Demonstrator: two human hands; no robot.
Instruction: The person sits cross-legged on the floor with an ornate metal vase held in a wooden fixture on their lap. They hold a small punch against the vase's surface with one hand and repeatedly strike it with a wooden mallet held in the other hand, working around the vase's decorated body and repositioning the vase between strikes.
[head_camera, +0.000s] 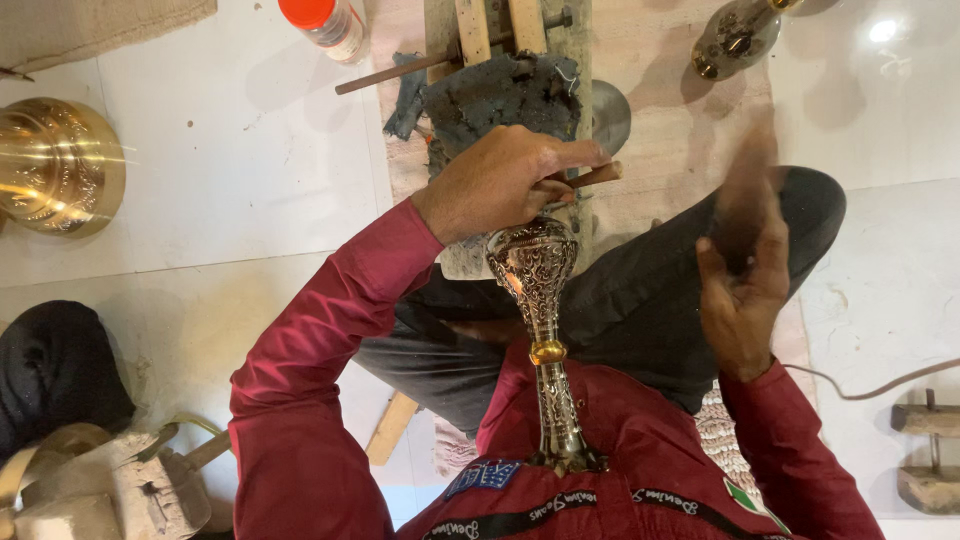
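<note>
Motion blurs the spread right hand (745, 270); left hand (505, 180) grips a stick (595, 176).

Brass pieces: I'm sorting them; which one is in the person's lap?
The tall engraved vase under the left hand; the round bowl sits on the floor.

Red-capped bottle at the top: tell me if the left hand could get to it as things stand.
Probably not right away. The left hand is closed around a wooden tool handle above the engraved metal piece. The floor toward the red-capped bottle looks open, though.
</note>
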